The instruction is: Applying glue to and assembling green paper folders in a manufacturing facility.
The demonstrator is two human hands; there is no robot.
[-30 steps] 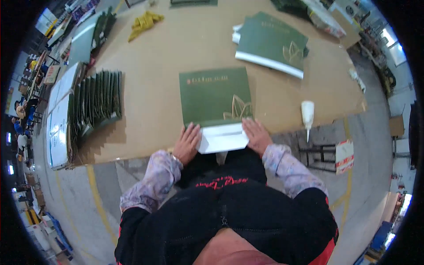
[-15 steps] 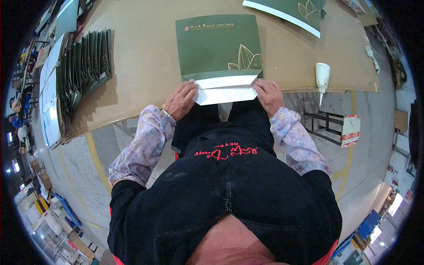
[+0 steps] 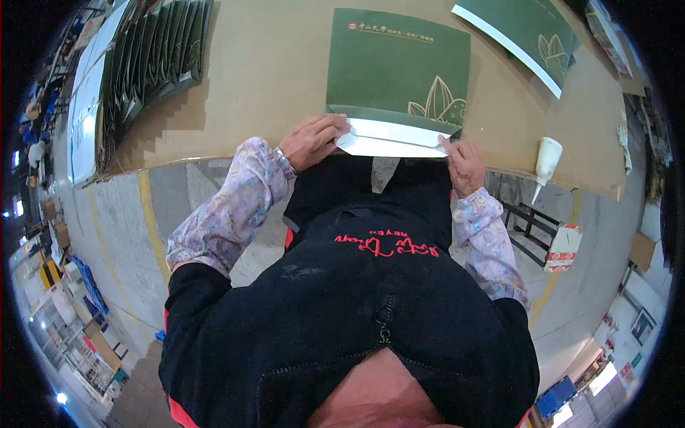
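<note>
A green paper bag (image 3: 396, 68) with gold leaf line art lies flat on the table, its near end folded up into white flaps (image 3: 392, 137). My left hand (image 3: 312, 144) grips the left corner of those flaps, fingers closed at the edge. At the opposite corner, my right hand (image 3: 465, 164) pinches the white paper between thumb and curled fingers. The flaps' near edge sits by the table's front edge, close to my body. Part of each corner is hidden under my fingers.
A white squeeze bottle with a pointed nozzle (image 3: 548, 158) lies at the table's front edge, right of my hands. Another green sheet with a white border (image 3: 517, 36) is at the far right. Several folded green bags (image 3: 153, 60) stand in a row at the left. The brown tabletop (image 3: 264, 78) lies between.
The whole view has shifted, so bag, bottle and table appear further right. Both hands keep hold of the corners, and the white flaps look narrower from front to back.
</note>
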